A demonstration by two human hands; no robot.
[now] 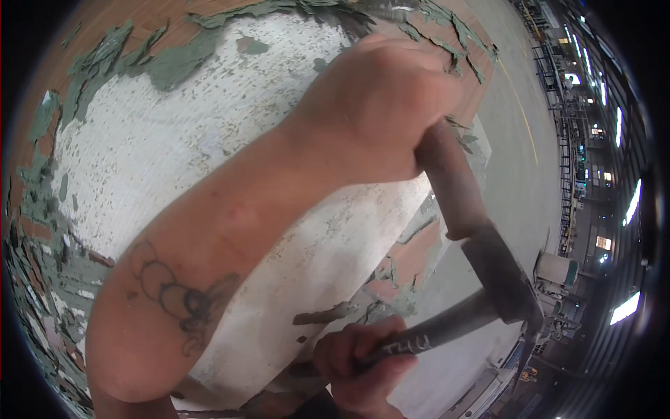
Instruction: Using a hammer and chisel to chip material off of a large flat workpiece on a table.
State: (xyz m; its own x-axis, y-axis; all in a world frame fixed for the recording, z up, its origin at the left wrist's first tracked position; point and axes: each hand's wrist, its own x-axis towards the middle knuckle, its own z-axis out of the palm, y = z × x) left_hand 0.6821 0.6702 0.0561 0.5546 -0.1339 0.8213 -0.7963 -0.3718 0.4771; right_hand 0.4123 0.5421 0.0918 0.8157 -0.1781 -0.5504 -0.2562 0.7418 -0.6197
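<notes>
My left arm reaches across the view, and my left hand is closed in a fist around a thick brown rod that looks like metal. The rod's far end is hidden by the fist. Low in the view my right hand grips a hammer by its dark handle, which carries pale marks. The hammer's dark head lies at the rod's near end, apparently against it, and its pointed end faces down to the right. Beneath my left arm spreads a white, speckled surface edged with peeling green flakes.
Reddish-brown patches show among torn green pieces around the white area. Beyond the right edge lies a grey floor with a yellow line. A whitish container, racks and machinery stand farther right, near bright lights.
</notes>
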